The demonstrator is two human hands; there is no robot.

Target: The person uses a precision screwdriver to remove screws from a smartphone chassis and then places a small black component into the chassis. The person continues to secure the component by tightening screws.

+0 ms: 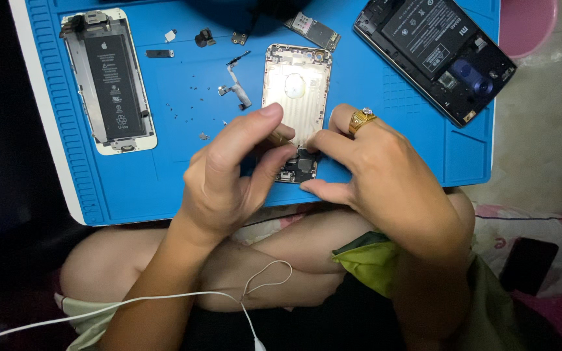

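Item: gold metal phone rear housing (296,88), emptied of most parts, lying flat on a blue silicone work mat (398,130). Both hands meet at its near end, where a small black component (302,166) sits in the shell.

Left hand (229,175): fingers curled, thumb and forefinger pinched narrow over the housing's near-left corner; a short brass-coloured piece shows at the fingertips, though exactly what is gripped cannot be told.

Right hand (385,175): gold ring (361,119) on one finger; forefinger and thumb press against the near-right edge of the housing, bracing it. Whether anything is pinched between them cannot be told.

Just beyond the left-hand grip: a grey flex cable strip (237,84) and scattered tiny screws (190,104) on the mat.

Well to the left of the grip: white-framed phone display assembly with a black battery (112,81), face up.

Beyond and right of the right hand: an opened black phone body (434,55), back cover off, lying partly over the mat's far corner.

Far side of the housing: a small green circuit board (313,29) and several small black parts (204,39).

Below the hands: bare crossed legs and a white earphone cord (164,299).
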